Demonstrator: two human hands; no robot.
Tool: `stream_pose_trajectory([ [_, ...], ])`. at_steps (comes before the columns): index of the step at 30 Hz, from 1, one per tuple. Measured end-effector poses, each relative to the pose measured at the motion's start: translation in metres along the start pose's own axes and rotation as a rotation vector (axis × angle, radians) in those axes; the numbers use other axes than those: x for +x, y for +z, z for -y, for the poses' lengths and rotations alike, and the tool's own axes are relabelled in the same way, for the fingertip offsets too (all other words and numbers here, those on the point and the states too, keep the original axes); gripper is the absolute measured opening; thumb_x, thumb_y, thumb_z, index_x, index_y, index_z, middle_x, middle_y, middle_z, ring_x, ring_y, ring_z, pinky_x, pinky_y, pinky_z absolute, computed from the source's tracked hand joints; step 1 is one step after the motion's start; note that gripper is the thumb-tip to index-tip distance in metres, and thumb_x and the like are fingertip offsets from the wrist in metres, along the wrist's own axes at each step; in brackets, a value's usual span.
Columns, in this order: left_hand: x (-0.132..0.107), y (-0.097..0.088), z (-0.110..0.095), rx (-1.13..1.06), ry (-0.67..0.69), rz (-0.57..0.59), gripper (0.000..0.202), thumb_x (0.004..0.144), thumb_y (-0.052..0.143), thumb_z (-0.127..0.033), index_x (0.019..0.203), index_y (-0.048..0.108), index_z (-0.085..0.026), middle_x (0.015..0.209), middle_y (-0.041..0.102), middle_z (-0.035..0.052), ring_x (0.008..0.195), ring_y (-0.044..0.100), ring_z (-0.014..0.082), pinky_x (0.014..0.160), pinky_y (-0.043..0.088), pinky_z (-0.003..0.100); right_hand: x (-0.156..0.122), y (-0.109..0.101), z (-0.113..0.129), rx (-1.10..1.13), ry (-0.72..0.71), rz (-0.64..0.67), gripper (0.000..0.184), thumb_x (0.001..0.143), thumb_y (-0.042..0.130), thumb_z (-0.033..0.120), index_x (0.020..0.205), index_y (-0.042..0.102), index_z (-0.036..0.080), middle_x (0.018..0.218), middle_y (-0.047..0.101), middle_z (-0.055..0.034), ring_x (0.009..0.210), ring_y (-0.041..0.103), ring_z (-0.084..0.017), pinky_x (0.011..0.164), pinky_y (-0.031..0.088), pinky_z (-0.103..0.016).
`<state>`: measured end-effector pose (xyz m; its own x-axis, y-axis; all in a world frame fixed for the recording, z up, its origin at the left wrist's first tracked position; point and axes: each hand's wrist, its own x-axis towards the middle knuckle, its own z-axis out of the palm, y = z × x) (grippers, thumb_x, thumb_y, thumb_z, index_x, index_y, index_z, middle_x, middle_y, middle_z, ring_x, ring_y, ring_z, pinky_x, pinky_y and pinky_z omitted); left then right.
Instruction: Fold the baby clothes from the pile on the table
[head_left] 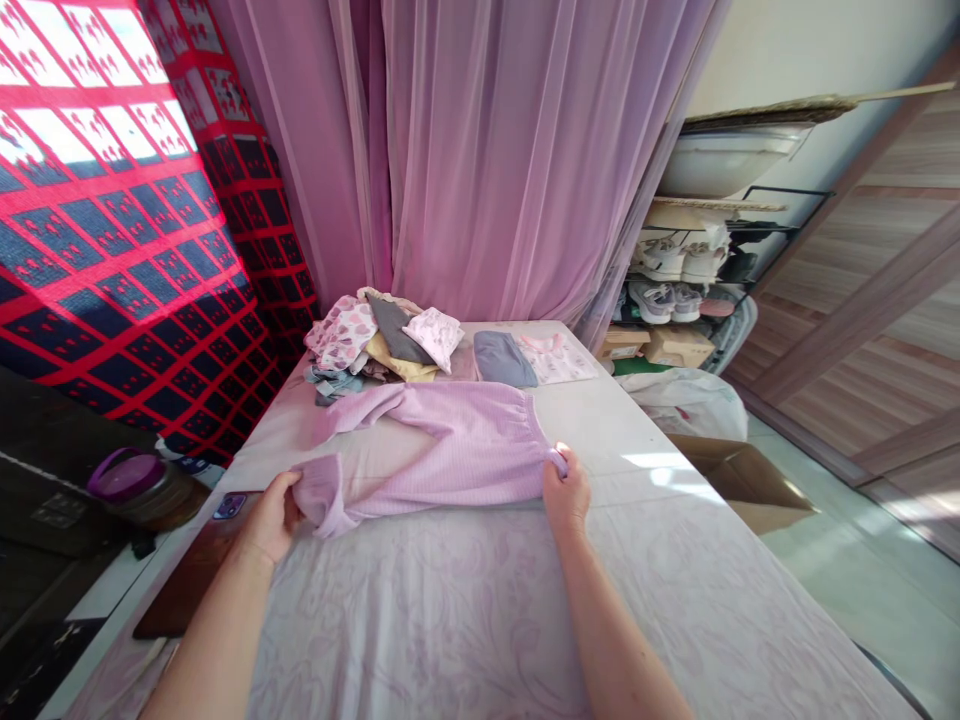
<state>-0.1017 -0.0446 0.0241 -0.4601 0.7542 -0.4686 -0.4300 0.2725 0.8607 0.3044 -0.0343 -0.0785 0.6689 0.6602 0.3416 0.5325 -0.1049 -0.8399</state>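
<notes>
Lilac ribbed pants (465,445) lie spread sideways on the cloth-covered table (450,620), the waistband to the right and the legs to the left. My left hand (276,515) pinches the cuff of the nearer leg. At the other end, my right hand (566,492) grips the near corner of the waistband, its fingers wrapped round the fabric. Behind the pants sits a heap of crumpled clothes (390,340). A folded grey-blue garment (504,360) and a folded pale pink printed garment (556,358) lie to the right of the heap.
A tablet or dark flat case (187,575) with a phone (230,506) lies at the left edge, near a purple-lidded jar (142,485). Purple curtains (510,160) hang behind. On the right stand a shoe rack (675,260) and an open cardboard box (735,480).
</notes>
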Motion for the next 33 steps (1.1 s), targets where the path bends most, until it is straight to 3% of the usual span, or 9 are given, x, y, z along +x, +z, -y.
stream_pose_trajectory([
  [3,0.011,-0.013,0.000,-0.030,-0.017,0.154,0.045,0.091,0.046,-0.042,0.052,0.039,-0.022,0.045,0.039,-0.0035,0.042,0.040,0.0105,0.042,0.039,0.022,0.004,-0.005,-0.006,0.106,0.100,-0.035,0.045,0.071,0.049,0.041,0.104,0.069,0.018,0.106,0.073,-0.0120,0.100,0.066,-0.026,0.087,0.049,-0.036],
  [6,0.015,-0.022,-0.005,0.075,0.032,0.396,0.061,0.089,0.042,-0.064,0.046,0.027,-0.023,0.042,0.029,-0.0033,0.045,0.036,0.0122,0.047,0.042,0.025,0.008,-0.009,-0.007,0.209,0.200,-0.005,0.048,0.068,0.054,0.046,0.103,0.070,0.017,0.104,0.074,-0.0102,0.094,0.066,-0.025,0.082,0.050,-0.034],
  [13,-0.023,-0.005,0.007,1.066,0.196,0.671,0.036,0.055,0.082,-0.045,0.080,0.068,-0.023,0.074,0.066,-0.0003,0.074,0.059,0.0193,0.068,0.044,0.026,0.002,-0.013,0.004,0.100,0.134,0.046,0.059,0.071,0.051,0.054,0.110,0.069,0.014,0.093,0.073,-0.0094,0.073,0.061,-0.021,0.073,0.048,-0.033],
  [17,-0.041,0.005,0.027,1.416,0.319,0.554,0.037,0.056,0.077,-0.034,0.089,0.065,-0.025,0.080,0.069,0.0002,0.079,0.063,0.0228,0.066,0.039,0.027,-0.001,-0.011,0.005,0.059,0.076,0.047,0.056,0.072,0.050,0.050,0.112,0.068,0.015,0.100,0.072,-0.0115,0.081,0.063,-0.023,0.079,0.049,-0.035],
  [21,-0.042,0.010,0.032,1.420,0.356,0.558,0.034,0.058,0.064,-0.016,0.090,0.063,-0.027,0.086,0.070,-0.0010,0.081,0.064,0.0211,0.067,0.039,0.025,0.000,-0.007,0.002,0.039,0.041,0.026,0.052,0.073,0.046,0.043,0.112,0.068,0.016,0.104,0.072,-0.0119,0.090,0.065,-0.025,0.082,0.049,-0.036],
  [24,-0.034,0.012,0.016,1.285,0.507,0.579,0.044,0.053,0.056,-0.005,0.089,0.066,-0.028,0.093,0.071,-0.0008,0.086,0.064,0.0217,0.072,0.043,0.026,0.001,-0.005,-0.002,0.036,0.033,0.004,0.050,0.073,0.045,0.039,0.111,0.068,0.016,0.106,0.072,-0.0124,0.093,0.066,-0.025,0.083,0.050,-0.036],
  [27,-0.022,0.012,-0.011,1.082,0.851,0.443,0.037,0.058,0.055,-0.004,0.084,0.068,-0.027,0.085,0.066,0.0034,0.094,0.062,0.0258,0.078,0.047,0.029,0.001,-0.004,-0.005,0.040,0.032,-0.019,0.048,0.076,0.045,0.038,0.112,0.068,0.017,0.106,0.072,-0.0124,0.092,0.066,-0.024,0.082,0.050,-0.035],
  [29,-0.015,0.011,-0.027,1.006,0.959,0.349,0.031,0.063,0.056,-0.005,0.080,0.068,-0.027,0.079,0.061,0.0058,0.104,0.059,0.0290,0.082,0.049,0.031,0.001,-0.004,-0.006,0.050,0.003,-0.019,0.045,0.077,0.045,0.038,0.109,0.069,0.017,0.105,0.073,-0.0116,0.093,0.066,-0.024,0.084,0.050,-0.036],
  [33,-0.008,0.008,-0.031,0.957,0.758,0.271,0.026,0.061,0.057,-0.001,0.062,0.065,-0.026,0.073,0.058,0.0074,0.120,0.051,0.0333,0.098,0.045,0.040,-0.001,-0.005,0.000,0.080,-0.084,-0.004,0.038,0.077,0.046,0.039,0.096,0.072,0.018,0.105,0.071,-0.0114,0.097,0.064,-0.023,0.087,0.050,-0.036],
])
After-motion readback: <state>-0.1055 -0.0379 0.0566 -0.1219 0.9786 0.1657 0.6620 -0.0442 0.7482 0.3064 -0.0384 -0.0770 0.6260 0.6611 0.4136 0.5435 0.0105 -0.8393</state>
